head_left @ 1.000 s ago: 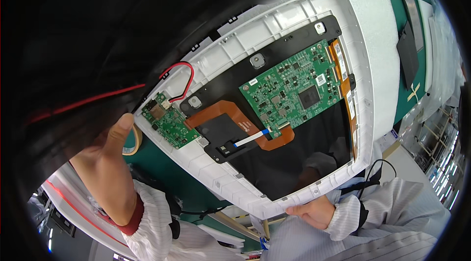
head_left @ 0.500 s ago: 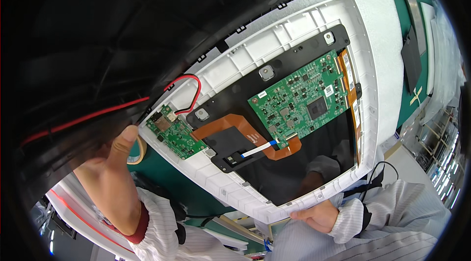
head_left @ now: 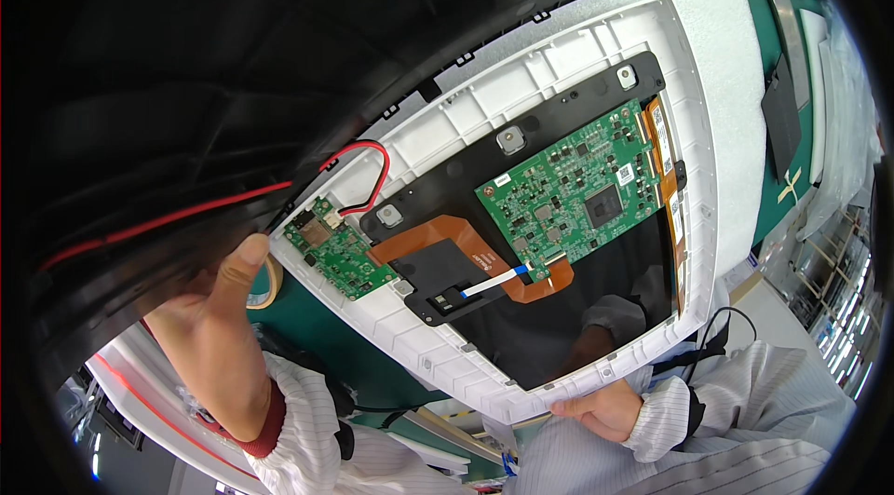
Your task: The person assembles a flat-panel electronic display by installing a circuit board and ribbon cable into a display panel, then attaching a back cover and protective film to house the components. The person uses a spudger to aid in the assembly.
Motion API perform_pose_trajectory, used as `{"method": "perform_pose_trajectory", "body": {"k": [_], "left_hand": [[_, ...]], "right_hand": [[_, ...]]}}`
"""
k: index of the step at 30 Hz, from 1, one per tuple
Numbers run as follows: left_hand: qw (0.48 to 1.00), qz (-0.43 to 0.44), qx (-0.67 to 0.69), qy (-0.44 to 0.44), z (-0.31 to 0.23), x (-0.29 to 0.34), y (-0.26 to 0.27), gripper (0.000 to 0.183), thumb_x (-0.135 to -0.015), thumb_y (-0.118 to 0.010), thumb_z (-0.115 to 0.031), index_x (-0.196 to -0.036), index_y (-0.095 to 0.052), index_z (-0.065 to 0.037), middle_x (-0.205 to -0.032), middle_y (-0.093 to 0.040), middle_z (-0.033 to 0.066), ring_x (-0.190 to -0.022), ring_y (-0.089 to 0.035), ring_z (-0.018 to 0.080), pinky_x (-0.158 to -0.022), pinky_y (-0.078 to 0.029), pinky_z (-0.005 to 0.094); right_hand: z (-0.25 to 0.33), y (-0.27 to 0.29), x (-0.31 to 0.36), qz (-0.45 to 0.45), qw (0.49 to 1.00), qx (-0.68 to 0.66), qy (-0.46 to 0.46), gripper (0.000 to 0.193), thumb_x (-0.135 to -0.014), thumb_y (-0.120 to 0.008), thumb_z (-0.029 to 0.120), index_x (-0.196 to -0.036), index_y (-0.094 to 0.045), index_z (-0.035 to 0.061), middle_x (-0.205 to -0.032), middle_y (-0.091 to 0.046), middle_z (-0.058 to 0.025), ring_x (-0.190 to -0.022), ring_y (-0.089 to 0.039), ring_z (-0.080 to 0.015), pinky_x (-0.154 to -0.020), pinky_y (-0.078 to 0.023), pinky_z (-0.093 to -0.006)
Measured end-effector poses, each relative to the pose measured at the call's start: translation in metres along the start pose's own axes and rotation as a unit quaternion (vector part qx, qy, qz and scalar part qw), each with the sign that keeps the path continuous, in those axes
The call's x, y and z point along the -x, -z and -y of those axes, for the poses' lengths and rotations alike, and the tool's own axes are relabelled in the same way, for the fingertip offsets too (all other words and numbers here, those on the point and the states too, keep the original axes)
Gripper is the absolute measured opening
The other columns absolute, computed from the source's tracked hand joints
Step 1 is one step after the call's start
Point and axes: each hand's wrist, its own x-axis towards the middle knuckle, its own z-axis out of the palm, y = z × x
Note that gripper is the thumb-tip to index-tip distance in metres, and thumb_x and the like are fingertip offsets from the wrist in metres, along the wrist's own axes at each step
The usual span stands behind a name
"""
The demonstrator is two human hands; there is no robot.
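My left hand [head_left: 219, 318] grips the lower edge of a black plastic back cover [head_left: 214, 57], thumb on its inner side, other fingers mostly hidden behind. The cover stands tilted up at the left. My right hand [head_left: 605, 409] holds the near edge of a white plastic frame [head_left: 447, 136], its fingers partly hidden underneath. Inside the frame lie a black panel, a large green circuit board [head_left: 577, 188], a small green board [head_left: 335, 253] and an orange flex cable [head_left: 447, 234]. A red and black wire [head_left: 384, 164] runs from the small board to the cover.
White foam sheet [head_left: 726, 122] lies beneath the frame on a green mat [head_left: 768, 206]. A tape roll [head_left: 268, 285] sits beside my left hand. At the right are a dark flat piece [head_left: 784, 118], a metal strip [head_left: 787, 25] and clear plastic wrapping [head_left: 847, 113].
The black cover and my left hand have shifted very slightly. The white frame's far and left parts have moved a little down and right. Both holds are the same.
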Motion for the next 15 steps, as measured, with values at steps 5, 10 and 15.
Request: {"method": "perform_pose_trajectory", "body": {"k": [5,10,15], "left_hand": [[1.000,0.023,-0.007,0.010,-0.003,0.000,0.000,0.047,-0.063,-0.069,0.012,-0.105,-0.048,0.003,-0.086,-0.060,0.0097,-0.075,-0.057,0.0159,-0.072,-0.045,0.0251],[1.000,0.013,-0.023,-0.008,0.003,-0.001,0.005,0.058,-0.063,-0.067,0.014,-0.113,-0.042,0.002,-0.090,-0.058,0.0088,-0.075,-0.056,0.0151,-0.068,-0.045,0.0243],[0.997,-0.032,0.059,-0.043,0.007,0.008,0.001,0.053,-0.063,-0.069,0.013,-0.110,-0.046,0.001,-0.089,-0.058,0.0073,-0.071,-0.054,0.0134,-0.066,-0.045,0.0235]], "right_hand": [[-0.005,0.006,-0.002,0.011,1.000,0.004,0.020,0.022,-0.071,-0.064,-0.010,-0.091,-0.059,-0.0043,-0.098,-0.062,-0.0171,-0.089,-0.061,-0.0269,-0.080,-0.049,-0.0348],[0.007,0.003,0.007,-0.007,0.908,0.397,0.134,0.022,-0.067,-0.070,0.002,-0.088,-0.062,-0.0023,-0.095,-0.063,-0.0133,-0.077,-0.060,-0.0242,-0.073,-0.047,-0.0316],[0.026,0.010,0.026,0.004,0.849,0.450,0.277,0.028,-0.062,-0.069,-0.001,-0.089,-0.062,-0.0025,-0.093,-0.062,-0.0132,-0.088,-0.057,-0.0262,-0.081,-0.044,-0.0316]]}}
